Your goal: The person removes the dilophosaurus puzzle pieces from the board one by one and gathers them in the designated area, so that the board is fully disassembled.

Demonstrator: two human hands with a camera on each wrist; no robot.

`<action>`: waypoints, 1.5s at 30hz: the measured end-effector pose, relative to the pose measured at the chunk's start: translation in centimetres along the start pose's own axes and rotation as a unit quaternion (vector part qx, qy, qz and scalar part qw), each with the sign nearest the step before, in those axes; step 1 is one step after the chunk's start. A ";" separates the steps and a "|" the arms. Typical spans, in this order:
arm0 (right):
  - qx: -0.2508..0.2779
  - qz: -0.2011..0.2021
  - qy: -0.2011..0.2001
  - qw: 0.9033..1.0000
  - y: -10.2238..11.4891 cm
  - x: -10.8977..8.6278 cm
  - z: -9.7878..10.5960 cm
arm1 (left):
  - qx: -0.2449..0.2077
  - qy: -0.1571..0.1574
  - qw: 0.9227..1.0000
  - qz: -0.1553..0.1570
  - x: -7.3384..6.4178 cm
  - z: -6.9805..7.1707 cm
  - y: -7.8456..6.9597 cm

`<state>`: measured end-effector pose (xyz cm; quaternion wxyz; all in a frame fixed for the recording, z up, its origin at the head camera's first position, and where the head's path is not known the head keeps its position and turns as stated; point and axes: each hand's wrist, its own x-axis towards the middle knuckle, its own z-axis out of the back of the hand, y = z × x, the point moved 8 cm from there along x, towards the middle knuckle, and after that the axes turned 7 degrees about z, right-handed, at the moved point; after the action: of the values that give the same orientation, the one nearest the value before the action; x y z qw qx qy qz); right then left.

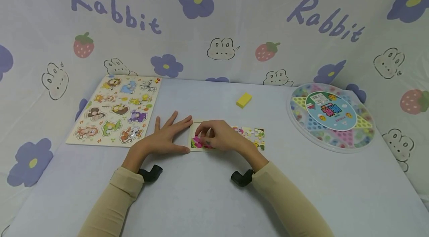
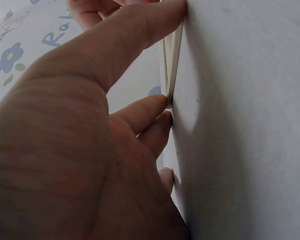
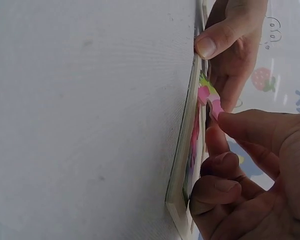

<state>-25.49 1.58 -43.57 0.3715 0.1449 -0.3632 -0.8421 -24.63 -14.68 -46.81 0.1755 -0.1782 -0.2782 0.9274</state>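
A small jigsaw puzzle board (image 1: 194,128) with a pale wooden frame lies flat in the middle of the table. My right hand (image 1: 219,136) is over it and pinches a pink and green puzzle piece (image 3: 213,100) between thumb and finger, one end tilted up at the board's left end. Fingers spread, my left hand (image 1: 165,136) rests on the table with thumb and fingertips at the board's left edge. Several puzzle pieces (image 1: 259,133) lie at the right, partly hidden behind my right hand.
Far left lies a wooden animal puzzle board (image 1: 125,99). Beyond the small board is a yellow block (image 1: 244,100). A round Chinese checkers box (image 1: 331,116) sits at the right. A rabbit-print cloth (image 1: 221,17) hangs behind the table.
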 end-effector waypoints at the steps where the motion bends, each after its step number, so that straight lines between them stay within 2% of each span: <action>1: 0.002 -0.001 -0.003 1.000 0.0 0.0 0.0 | 0.001 0.000 1.000 0.000 0.0 0.0 0.0; 16: 0.029 -0.018 -0.028 0.999 -0.7 0.0 0.1 | -0.002 -0.002 1.000 0.000 0.1 -0.1 0.1; 25: 0.058 -0.031 -0.046 0.997 -1.3 -0.7 1.1 | 0.001 0.000 1.000 -0.002 -0.1 0.0 -0.2; 35: 0.093 -0.041 -0.060 0.993 -2.1 -3.2 2.8 | 0.004 0.002 1.000 0.000 0.0 0.1 -0.2; 45: 0.051 -0.070 -0.069 0.994 -3.8 -6.8 4.1 | 0.003 0.001 1.000 0.001 -0.1 0.0 -0.1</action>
<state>-24.92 10.36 -43.63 0.2774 0.1301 -0.4191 -0.8547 -24.52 -14.63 -46.69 0.1751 -0.1788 -0.2749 0.9283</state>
